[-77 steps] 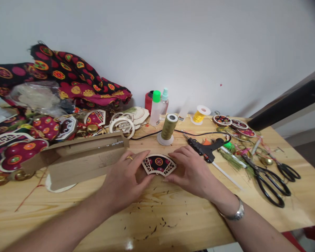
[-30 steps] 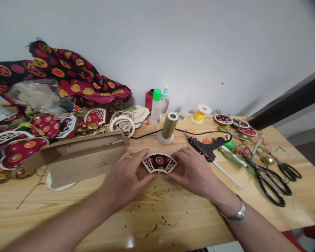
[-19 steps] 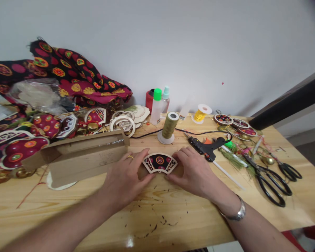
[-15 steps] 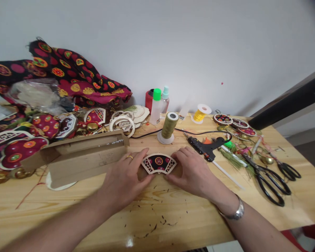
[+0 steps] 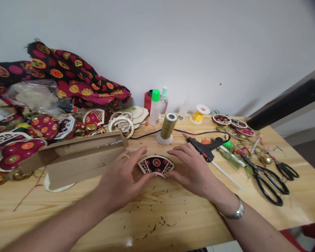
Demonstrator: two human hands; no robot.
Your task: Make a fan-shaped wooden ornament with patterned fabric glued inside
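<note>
A fan-shaped ornament (image 5: pixel 156 164) with a pale wooden lattice frame and dark patterned fabric lies between my two hands, tilted slightly. My left hand (image 5: pixel 123 175), with a ring on it, is beside its left end; the thumb is at the lower edge and the index finger is spread away from the top. On the other side, my right hand (image 5: pixel 192 170) has its thumb by the lower right corner and its fingers raised apart. Neither hand is closed around the ornament. Just behind it stands a spool of olive thread (image 5: pixel 168 127).
An open cardboard box (image 5: pixel 81 164) lies left, before patterned fabric (image 5: pixel 78 70) and several ornaments. To the right are a black glue gun (image 5: pixel 208 148) with its cord, large scissors (image 5: pixel 267 178) and a smaller pair (image 5: pixel 287 170). Bottles (image 5: pixel 154 108) and yellow cord (image 5: pixel 198 115) stand behind.
The fingers of both hands have opened away from the fan-shaped ornament's upper edge and ends. The ornament has turned slightly. The whole view has shifted a little.
</note>
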